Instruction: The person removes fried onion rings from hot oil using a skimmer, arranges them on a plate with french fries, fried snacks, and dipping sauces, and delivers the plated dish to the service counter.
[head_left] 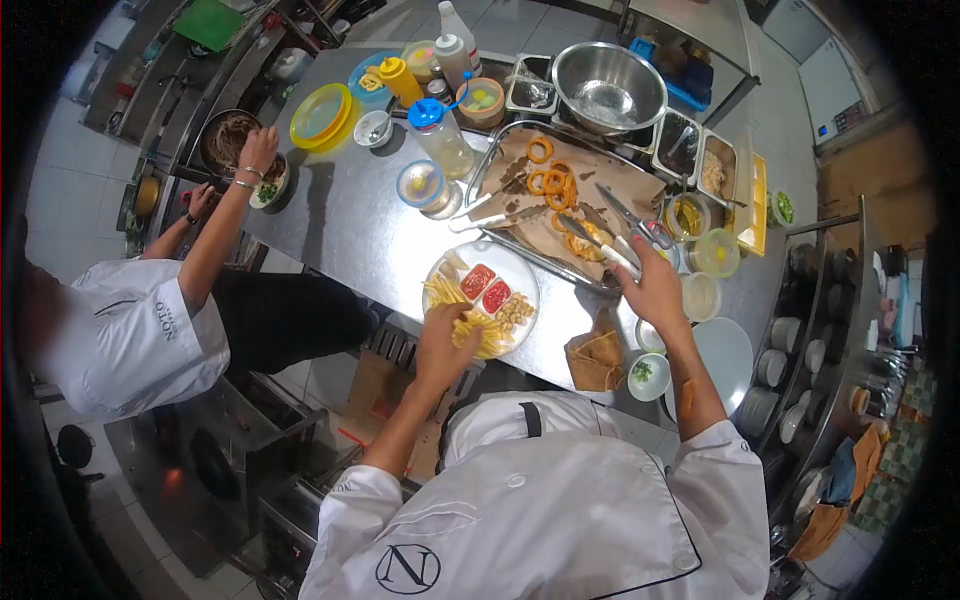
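Note:
My left hand [445,345] is at the near left side of a white round plate [530,283], its fingers curled over the french fries [488,341]. Beside the fries sit two small dishes of red sauce [478,281] and a heap of small pale golden pieces [515,314]. My right hand [652,285] grips white-handled tongs [622,261] over the paper-lined metal tray [487,170]. The tongs' tips reach a golden fried piece [582,246]. Several onion rings [553,183] lie farther back on the paper, and scissors [630,213] rest at the tray's right side.
A steel bowl [608,85] stands behind the tray, with metal containers [677,145] beside it. Bottles [440,135] and tubs line the left. A small bowl of chopped greens [648,376] is near my right forearm. At left, a co-worker [150,320] reaches into a pan [225,140].

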